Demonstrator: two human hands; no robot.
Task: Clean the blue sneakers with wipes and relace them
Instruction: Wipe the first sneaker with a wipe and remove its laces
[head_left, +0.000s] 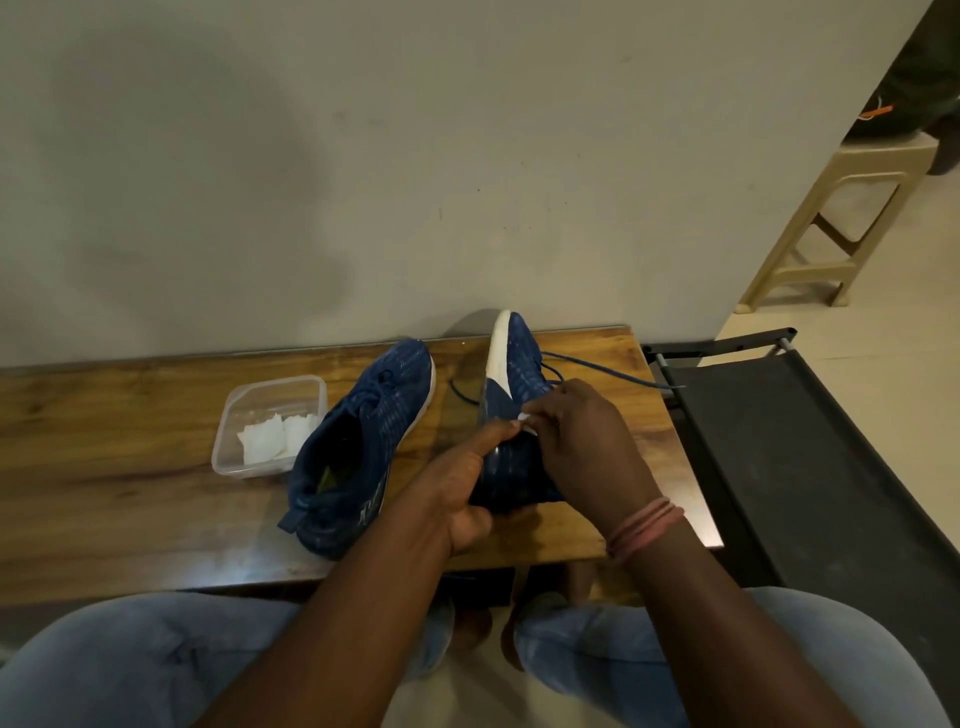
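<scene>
Left hand (457, 499) grips the heel end of the right-hand blue sneaker (511, 410), fingers curled under it and thumb along its side. The shoe is tipped on its side, white sole edge facing left, toe pointing far toward the wall.

Right hand (576, 441) sits over the shoe's upper, fingers curled, pinching a small white wipe (524, 418) against the fabric near the left thumb tip. Only a sliver of the wipe shows.

The blue lace (597, 366) is loose, with one end trailing right off the wooden table (130, 457) edge and another loop lying on the table left of the shoe.

The second sneaker (358, 447) sits upright to the left, laced as far as I can tell. A clear plastic tub (270, 423) with folded wipes (270, 441) is just beside it, further left.

Looks like mid-clean on this shoe, relacing not started.

Risks:
- The dangling lace end could snag on the black frame at right or pull out of the eyelets if the shoe gets rotated.
- A wipe that small bunches up, so fingers end up rubbing the mesh, not the wipe.
- The heel-only grip lets the toe swing under wipe pressure.
</scene>
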